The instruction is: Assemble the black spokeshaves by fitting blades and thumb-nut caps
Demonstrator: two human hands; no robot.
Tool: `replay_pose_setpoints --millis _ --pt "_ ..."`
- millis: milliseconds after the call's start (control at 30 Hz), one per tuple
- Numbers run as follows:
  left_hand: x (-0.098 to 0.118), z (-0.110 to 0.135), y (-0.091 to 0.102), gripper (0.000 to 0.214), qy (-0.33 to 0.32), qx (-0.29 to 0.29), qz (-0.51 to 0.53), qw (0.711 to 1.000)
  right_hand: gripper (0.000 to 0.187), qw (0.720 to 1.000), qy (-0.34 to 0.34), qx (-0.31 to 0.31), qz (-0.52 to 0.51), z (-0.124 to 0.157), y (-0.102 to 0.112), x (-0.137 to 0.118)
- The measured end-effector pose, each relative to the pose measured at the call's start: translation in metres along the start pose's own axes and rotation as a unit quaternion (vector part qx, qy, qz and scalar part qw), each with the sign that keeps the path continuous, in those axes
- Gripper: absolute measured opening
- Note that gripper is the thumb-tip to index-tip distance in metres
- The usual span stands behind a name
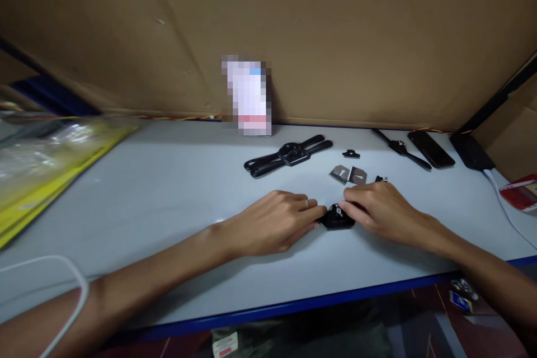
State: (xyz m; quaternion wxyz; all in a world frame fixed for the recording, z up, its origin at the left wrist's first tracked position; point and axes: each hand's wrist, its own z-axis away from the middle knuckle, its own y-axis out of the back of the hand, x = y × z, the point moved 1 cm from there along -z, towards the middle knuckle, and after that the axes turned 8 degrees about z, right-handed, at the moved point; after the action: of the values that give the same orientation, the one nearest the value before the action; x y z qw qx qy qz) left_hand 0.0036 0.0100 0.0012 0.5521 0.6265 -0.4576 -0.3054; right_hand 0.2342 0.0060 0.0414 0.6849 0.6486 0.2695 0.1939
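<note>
Both my hands rest on the white table (168, 196) around a small black tool body (337, 217) with a metal screw on top. My left hand (274, 221) lies over its left end, fingers curled round it. My right hand (377, 207) grips its right end with pinched fingers. Just beyond lie two small grey metal blades (348, 174) and a little black wing-shaped cap (351, 154). Two finished black spokeshaves (289, 155) lie side by side farther back.
A pixelated white card (247, 95) leans on the brown cardboard wall. At the back right lie a wristwatch (400, 148), a dark phone (431, 149) and a black charger with a white cable (499, 196). Yellow plastic-wrapped packs (46, 162) fill the left edge.
</note>
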Motion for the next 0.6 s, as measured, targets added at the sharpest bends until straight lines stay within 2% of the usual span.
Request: replay_pose_setpoints --millis 133,267,400,600 --pt "0.0 0.0 0.001 0.027 -0.003 -0.001 0.007 1.0 0.007 0.997 0.018 -0.07 0.011 0.008 0.02 0.016" --pt "-0.001 0.0 0.001 0.025 -0.002 0.003 0.01 1.0 0.003 0.992 0.034 -0.118 0.033 0.011 0.02 0.022" --pt "-0.002 0.0 0.0 0.025 -0.004 0.01 0.005 1.0 0.006 0.991 0.048 -0.125 0.027 0.008 0.013 0.02" --pt "-0.003 0.0 -0.001 0.024 -0.014 0.051 -0.039 0.998 0.003 0.991 0.046 -0.123 0.025 0.005 0.009 0.016"
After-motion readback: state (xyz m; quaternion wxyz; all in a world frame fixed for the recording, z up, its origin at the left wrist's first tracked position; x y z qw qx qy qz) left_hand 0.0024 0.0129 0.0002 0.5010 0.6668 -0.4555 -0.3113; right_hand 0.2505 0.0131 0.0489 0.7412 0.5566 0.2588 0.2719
